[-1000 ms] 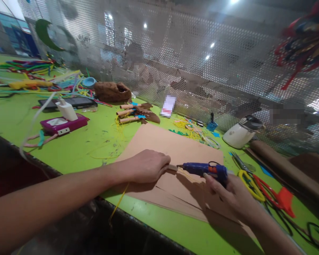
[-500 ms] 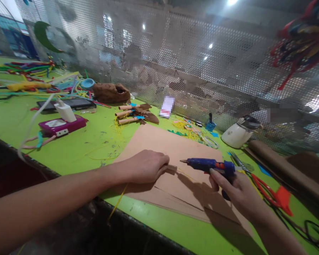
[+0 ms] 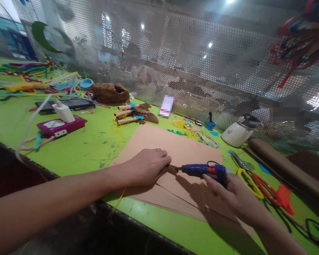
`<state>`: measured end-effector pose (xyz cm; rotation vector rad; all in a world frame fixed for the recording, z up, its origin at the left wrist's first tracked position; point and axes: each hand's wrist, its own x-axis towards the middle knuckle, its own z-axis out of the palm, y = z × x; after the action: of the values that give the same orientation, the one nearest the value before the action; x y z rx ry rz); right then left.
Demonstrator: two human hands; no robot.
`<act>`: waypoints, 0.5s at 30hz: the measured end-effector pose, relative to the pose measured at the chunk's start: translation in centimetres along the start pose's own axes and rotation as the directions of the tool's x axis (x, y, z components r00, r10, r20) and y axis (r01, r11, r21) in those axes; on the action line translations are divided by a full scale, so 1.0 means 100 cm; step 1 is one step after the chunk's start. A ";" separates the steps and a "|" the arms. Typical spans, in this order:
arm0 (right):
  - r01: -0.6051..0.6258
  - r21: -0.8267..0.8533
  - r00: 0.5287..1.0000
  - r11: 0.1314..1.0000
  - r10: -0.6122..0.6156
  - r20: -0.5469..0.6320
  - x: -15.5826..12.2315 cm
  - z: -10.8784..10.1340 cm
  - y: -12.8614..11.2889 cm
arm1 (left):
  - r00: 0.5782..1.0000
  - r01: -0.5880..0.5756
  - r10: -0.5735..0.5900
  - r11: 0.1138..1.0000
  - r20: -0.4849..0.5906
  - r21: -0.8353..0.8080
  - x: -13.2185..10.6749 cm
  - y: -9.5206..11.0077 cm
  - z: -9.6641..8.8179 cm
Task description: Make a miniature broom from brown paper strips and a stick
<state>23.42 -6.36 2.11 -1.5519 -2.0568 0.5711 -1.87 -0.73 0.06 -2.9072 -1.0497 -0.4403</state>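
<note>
My left hand point(image 3: 149, 165) rests on the brown paper sheets point(image 3: 172, 138), its fingers closed around a small rolled paper tube point(image 3: 173, 170). Most of that tube is hidden by the fingers. A blue glue gun point(image 3: 202, 170) is gripped in my right hand point(image 3: 232, 193), with the thumb along its side. Its nozzle points left and meets the tube's exposed end, though whether it touches or sits just above is unclear. Yellow thread point(image 3: 117, 205) hangs over the table edge below my left wrist.
Behind the sheets lie several rolled paper tubes point(image 3: 126, 112) with brown leaf shapes. Scissors point(image 3: 266, 189), a cable and a white jug point(image 3: 238, 131) stand right. Leftward are a purple power strip point(image 3: 65, 125) and a dark phone point(image 3: 77, 103). A perforated metal screen point(image 3: 215, 71) closes the back.
My right hand has moved the glue gun left and slightly down, bringing its nozzle to the paper tube. My left hand has stayed nearly in place.
</note>
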 end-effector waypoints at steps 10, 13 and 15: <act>0.004 0.020 0.999 1.000 -0.005 0.051 0.002 0.001 -0.002 | 1.000 -0.019 0.019 1.000 0.023 -0.009 0.000 -0.001 0.002; -0.012 -0.016 0.999 1.000 0.013 0.030 0.002 -0.001 0.000 | 1.000 -0.019 0.020 1.000 0.023 -0.012 0.000 -0.002 0.002; 0.013 -0.010 0.999 1.000 -0.013 0.037 0.002 -0.003 0.002 | 1.000 -0.019 0.019 1.000 0.022 -0.015 -0.001 -0.002 0.002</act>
<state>23.73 -6.12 2.28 -1.5433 -2.0989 0.5895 -1.96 -0.62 -0.19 -2.9391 -1.0247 -0.4178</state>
